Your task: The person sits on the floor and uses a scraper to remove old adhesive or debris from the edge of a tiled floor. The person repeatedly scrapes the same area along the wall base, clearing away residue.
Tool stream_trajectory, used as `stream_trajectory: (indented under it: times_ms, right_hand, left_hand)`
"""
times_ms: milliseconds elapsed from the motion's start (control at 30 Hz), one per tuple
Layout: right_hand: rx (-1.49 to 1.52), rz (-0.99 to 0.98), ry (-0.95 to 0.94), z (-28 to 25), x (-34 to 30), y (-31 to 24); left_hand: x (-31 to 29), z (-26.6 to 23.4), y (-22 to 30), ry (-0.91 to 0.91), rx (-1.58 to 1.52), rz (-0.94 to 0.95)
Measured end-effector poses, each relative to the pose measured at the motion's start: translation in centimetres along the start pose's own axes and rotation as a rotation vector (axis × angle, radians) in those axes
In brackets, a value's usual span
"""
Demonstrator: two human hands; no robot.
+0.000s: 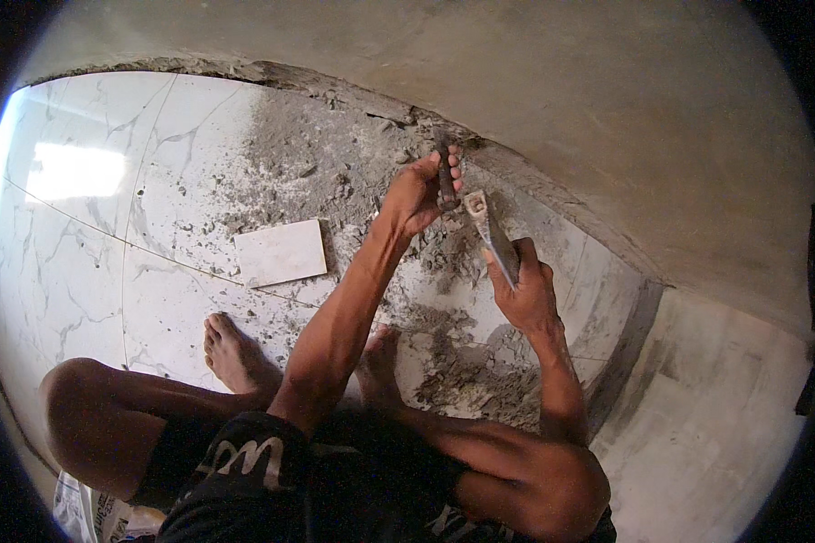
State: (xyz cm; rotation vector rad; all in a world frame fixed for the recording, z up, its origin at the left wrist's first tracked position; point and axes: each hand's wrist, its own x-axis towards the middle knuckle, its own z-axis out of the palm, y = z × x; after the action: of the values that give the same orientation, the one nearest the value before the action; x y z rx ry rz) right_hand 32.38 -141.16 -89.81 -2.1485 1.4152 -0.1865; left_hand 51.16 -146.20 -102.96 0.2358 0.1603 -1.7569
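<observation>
The left hand is clenched round a chisel set at the wall's foot, the right hand grasping a hammer just beside it; a glancing blow could hit the knuckles; chips could strike the bare foot.

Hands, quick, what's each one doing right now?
Left hand: closed around a dark chisel.
Right hand: closed on the handle of a hammer.
</observation>
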Motion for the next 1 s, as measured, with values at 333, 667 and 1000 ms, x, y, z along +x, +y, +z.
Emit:
stream_trajectory:
  times_ms: [333,667,1000]
  right_hand:
    - [-0.207,-0.317,0.002,0.4,0.7,-2.1]
    - [-0.612,-0.566,-0.051,1.3,2.5,1.0]
    - [-0.424,-0.719,0.083,0.7,1.8,0.3]
  left_hand:
    - [-0.4,-0.4,2.6,0.014,-0.129,-0.103]
    - [0.1,0.5,2.3,0.062,-0.097,-0.111]
    - [0.7,0.2,1.6,0.009,-0.170,-0.107]
